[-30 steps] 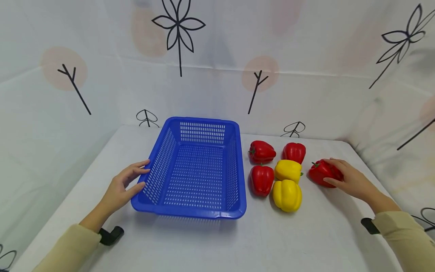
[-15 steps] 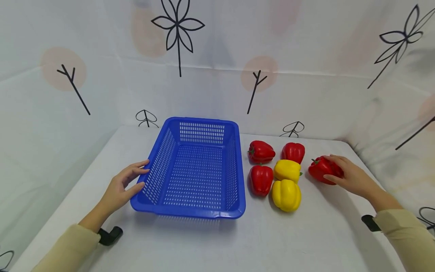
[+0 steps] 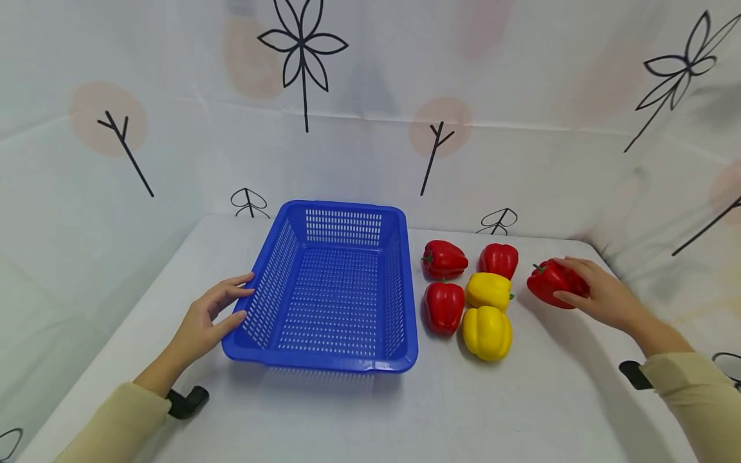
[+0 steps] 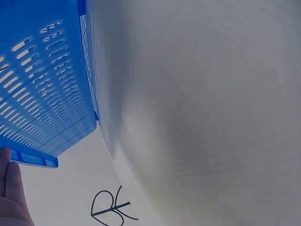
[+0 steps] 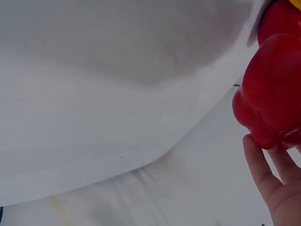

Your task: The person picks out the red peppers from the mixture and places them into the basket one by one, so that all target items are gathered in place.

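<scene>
My right hand (image 3: 608,301) holds a red bell pepper (image 3: 554,283) between thumb and fingers, at the right of the table. The right wrist view shows the same red bell pepper (image 5: 275,89) raised off the white surface, with fingertips against its lower end. At the blue perforated basket (image 3: 330,361), my left hand (image 3: 204,320) touches the left rim with its fingers and thumb spread. Two of its fingers lie fairly straight by the rim in the left wrist view (image 4: 11,181). The basket has nothing in it.
Right of the basket lie three more red bell peppers, one at the back (image 3: 444,259), one beside it (image 3: 499,260) and one nearer (image 3: 444,308). Two yellow bell peppers (image 3: 489,290) sit close against them. A patterned white cloth (image 3: 359,154) hangs behind the table.
The red bell pepper in my right hand has risen a little off the table, and the hand has moved up with it. The left hand and the basket stay put.
</scene>
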Demonstrator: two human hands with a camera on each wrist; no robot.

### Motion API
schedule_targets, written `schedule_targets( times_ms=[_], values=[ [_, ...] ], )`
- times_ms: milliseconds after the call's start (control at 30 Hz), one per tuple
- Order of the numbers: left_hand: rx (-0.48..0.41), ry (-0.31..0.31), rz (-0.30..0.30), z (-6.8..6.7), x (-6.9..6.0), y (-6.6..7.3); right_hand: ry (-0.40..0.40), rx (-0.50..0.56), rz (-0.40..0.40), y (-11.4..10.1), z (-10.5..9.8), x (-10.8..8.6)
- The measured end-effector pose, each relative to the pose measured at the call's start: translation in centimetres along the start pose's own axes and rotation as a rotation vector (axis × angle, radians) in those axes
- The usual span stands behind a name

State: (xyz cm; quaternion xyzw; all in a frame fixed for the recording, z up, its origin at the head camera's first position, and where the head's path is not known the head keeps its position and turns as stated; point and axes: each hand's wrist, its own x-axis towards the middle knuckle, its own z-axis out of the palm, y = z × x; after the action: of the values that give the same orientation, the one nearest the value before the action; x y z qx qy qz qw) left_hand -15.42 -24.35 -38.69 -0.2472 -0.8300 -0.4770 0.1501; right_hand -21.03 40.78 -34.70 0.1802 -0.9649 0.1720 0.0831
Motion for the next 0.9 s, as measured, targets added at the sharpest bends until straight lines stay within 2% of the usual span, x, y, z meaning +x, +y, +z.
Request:
schedule_targets(
  times_ms=[533, 700, 900],
  values=[
    [-0.013, -0.006, 0.023, 0.0, 0.1, 0.2, 0.005, -0.008, -0.067, -1.4, -1.1, 1.1],
    [-0.012, -0.015, 0.042, 0.0, 0.1, 0.3, 0.023, -0.026, -0.11, -1.9, -1.4, 1.6],
    [-0.014, -0.002, 0.02, 0.0, 0.0, 0.1, 0.015, -0.042, -0.11, -2.7, -1.8, 2.2]
  ],
)
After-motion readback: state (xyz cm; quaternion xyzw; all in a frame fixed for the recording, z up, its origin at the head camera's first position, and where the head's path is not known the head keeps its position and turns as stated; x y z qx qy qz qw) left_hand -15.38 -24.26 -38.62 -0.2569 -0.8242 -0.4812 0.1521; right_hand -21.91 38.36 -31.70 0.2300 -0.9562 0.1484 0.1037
